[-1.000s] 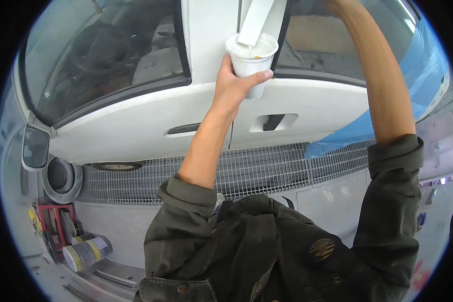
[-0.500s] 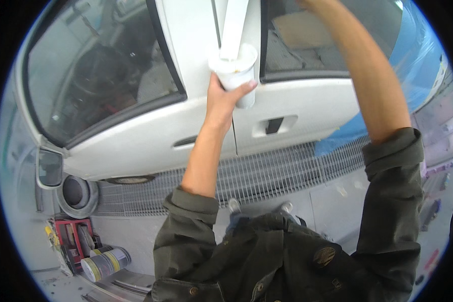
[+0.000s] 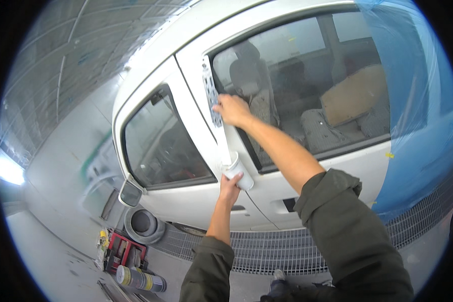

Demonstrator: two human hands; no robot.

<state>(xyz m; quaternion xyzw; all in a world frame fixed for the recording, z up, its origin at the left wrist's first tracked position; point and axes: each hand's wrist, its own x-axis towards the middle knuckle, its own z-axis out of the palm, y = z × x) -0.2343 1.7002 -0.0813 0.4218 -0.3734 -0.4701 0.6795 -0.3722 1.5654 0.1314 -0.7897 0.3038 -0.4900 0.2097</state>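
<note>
1. Your view has swung upward since half a second ago: your right hand point(image 3: 233, 109), then cut off at the top edge, now shows whole, along with the upper part of the strip point(image 3: 223, 141).
2. Your right fingers are curled closed on the strip, partway up its grey, mottled length; below your grip it runs plain white.
3. Your left hand point(image 3: 230, 183) is wrapped around the white cup point(image 3: 240, 173), its thumb across the side and no gap left in the hold.
4. You have the cup tilted in front of the white van point(image 3: 261, 194), by the pillar between its two side windows, the strip's lower end at the cup's mouth.
5. As far as can be judged, you have strip and cup brought together and the work is midway; the two are not yet parted.
6. Hidden from you: the cup's contents, how deep the strip reaches, and most of your left fingers behind the cup. Your right fingertips are hard to make out.
</note>
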